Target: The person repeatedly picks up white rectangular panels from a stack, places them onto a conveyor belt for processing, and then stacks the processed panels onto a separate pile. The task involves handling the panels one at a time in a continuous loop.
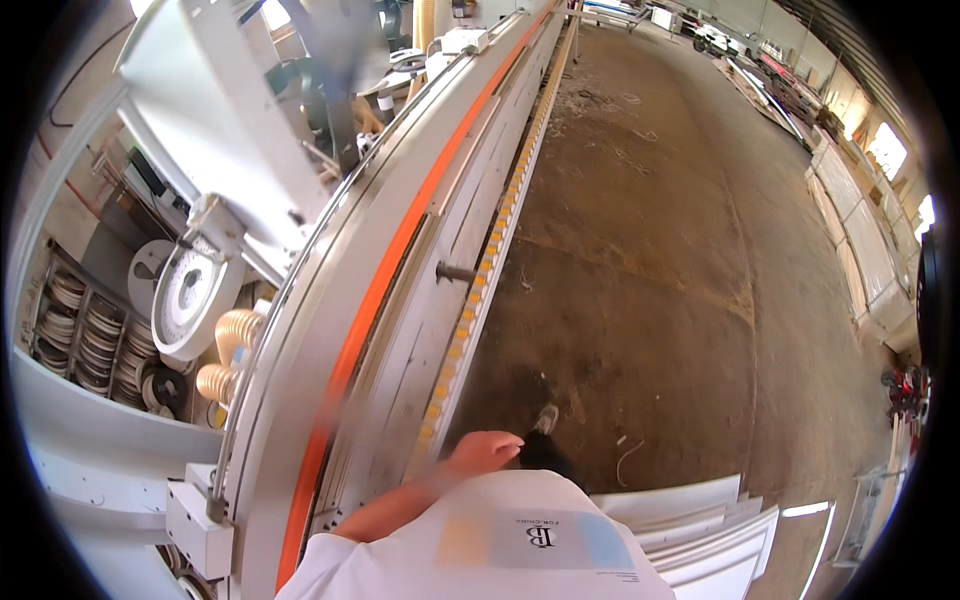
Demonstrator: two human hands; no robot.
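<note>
Work at the machine (pixel 400 250) looks to be between pieces. Its rail (pixel 480 290) of yellow rollers, which runs from the near centre to the far end, carries no panel anywhere along the length that shows. A stack of white panels (pixel 700 520) lies on the floor (pixel 650 250) at the near right, just beside the person. By that, I judge feeding has either not begun or has paused, and the stack is what is left.

The left hand (pixel 485 452) hangs just right of the near end of the rail, close to it; whether it touches is unclear. Nothing shows in it, but it is blurred, and I cannot tell whether the fingers are curled or slack. The right hand is out of view. A shoe (pixel 546 418) shows just beyond the hand.

The machine's right face is one long hard edge on the left of the walking line. A dark peg (pixel 455 271) sticks out of it towards the rail part-way along, a point that could catch a sleeve. The stack's fanned corners at the near right narrow the standing spot. Beyond that, the brown floor opens wide to the right and far ahead, strewn with scraps and dust. Boards (pixel 860 240) lean along the far right wall, well apart. Left of the machine, hoses (pixel 230 350) and racked reels (pixel 85 335) fill the space.
</note>
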